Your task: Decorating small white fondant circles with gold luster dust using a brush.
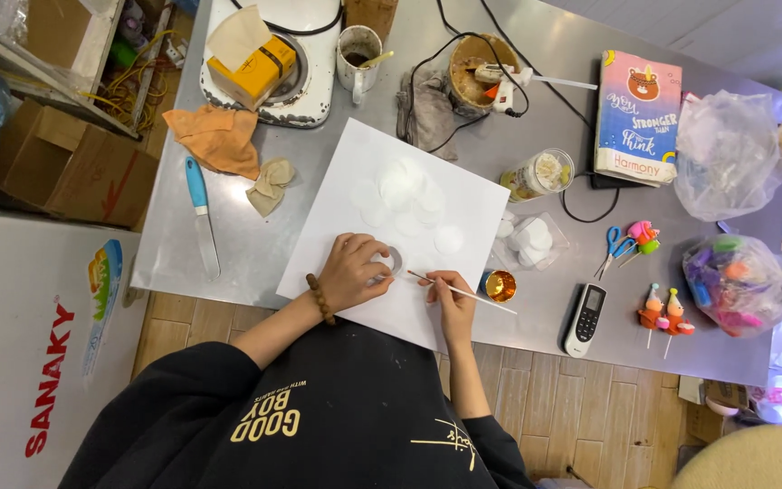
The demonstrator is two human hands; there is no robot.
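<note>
My left hand [355,270], with a brown bead bracelet on its wrist, presses a small white disc [393,261] onto a white sheet [463,195] on the metal table [228,244]. My right hand [452,303] holds a thin paintbrush [477,298] like a pen, its tip pointing left toward the disc. Several more white discs [405,199] lie on the sheet's far half. A small round pot of gold paint [500,285] sits just right of the brush.
A blue-handled knife [201,213], orange cloth [219,138], mug [357,54], glue gun [504,77], jar [540,174], book [640,118], scissors [615,246], remote [585,319], small figurines [664,312] and plastic bags [735,281] lie around the sheet.
</note>
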